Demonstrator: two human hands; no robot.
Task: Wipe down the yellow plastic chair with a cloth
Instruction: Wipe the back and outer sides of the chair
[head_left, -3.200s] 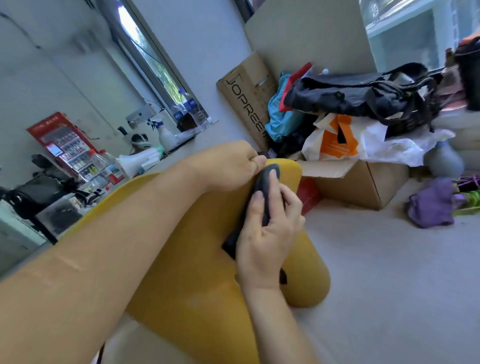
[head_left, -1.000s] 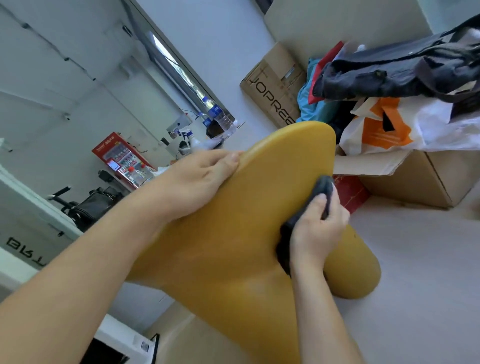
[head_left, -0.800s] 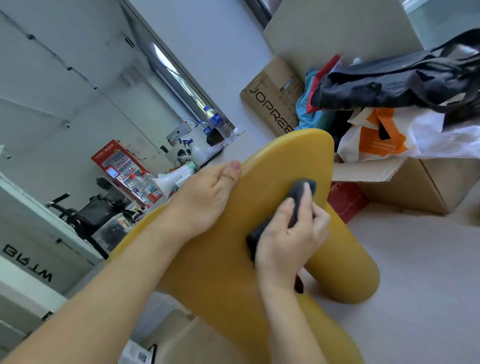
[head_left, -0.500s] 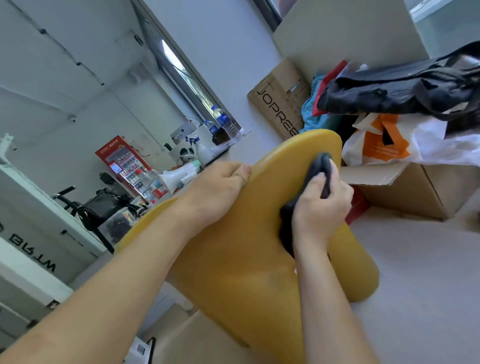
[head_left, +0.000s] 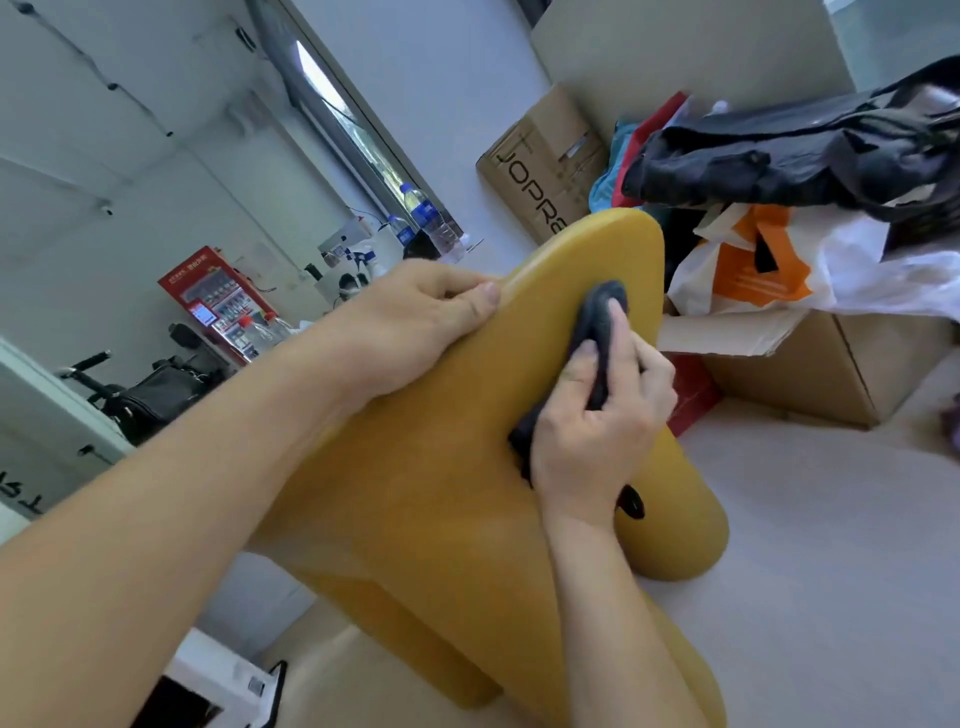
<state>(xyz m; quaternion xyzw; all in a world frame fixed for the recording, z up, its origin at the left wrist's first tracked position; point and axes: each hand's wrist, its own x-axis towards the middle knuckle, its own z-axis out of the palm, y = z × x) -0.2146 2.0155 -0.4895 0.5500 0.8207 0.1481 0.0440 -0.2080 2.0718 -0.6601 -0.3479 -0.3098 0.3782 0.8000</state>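
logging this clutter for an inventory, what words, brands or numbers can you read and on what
"JOPRE": black print on the cardboard box; the yellow chair hides the rest.
Red display stand: white print on top, too small to read.
Water bottles: blue labels, too small.
White surface at far left: black letters cut off, unreadable.
Orange and white bag: faint print, blurred.

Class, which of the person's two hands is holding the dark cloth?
The right hand: its fingers curl round the dark cloth against the yellow chair. The left hand holds no cloth; it grips the chair's edge.
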